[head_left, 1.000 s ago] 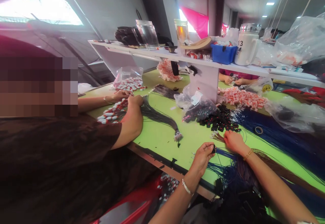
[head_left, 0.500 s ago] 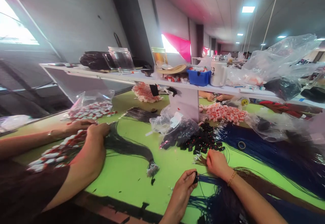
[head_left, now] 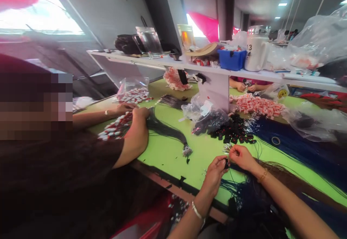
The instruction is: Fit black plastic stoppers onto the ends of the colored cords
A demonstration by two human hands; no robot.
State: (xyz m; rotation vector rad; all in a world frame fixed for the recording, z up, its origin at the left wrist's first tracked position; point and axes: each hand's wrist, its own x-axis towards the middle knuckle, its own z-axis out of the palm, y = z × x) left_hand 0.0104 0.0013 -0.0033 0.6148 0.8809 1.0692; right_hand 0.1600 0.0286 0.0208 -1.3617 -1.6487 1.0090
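At lower centre of the frame, both hands meet over the green worktop (head_left: 168, 152).
Left hand (head_left: 215, 170) pinches a small black plastic clip (head_left: 226, 163) between thumb and fingers; right hand (head_left: 240, 156), fingers curled, touches the clip from the right, and whether it grips a cord I cannot tell. Loose blue cords (head_left: 238, 188) lie under the hands. A heap of black clips (head_left: 233, 132) sits just above. At left, a co-worker's hand (head_left: 141, 113) rests on a dark cord bundle (head_left: 168, 130).

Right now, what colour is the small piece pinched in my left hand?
Black; the small piece shows best in the head view.
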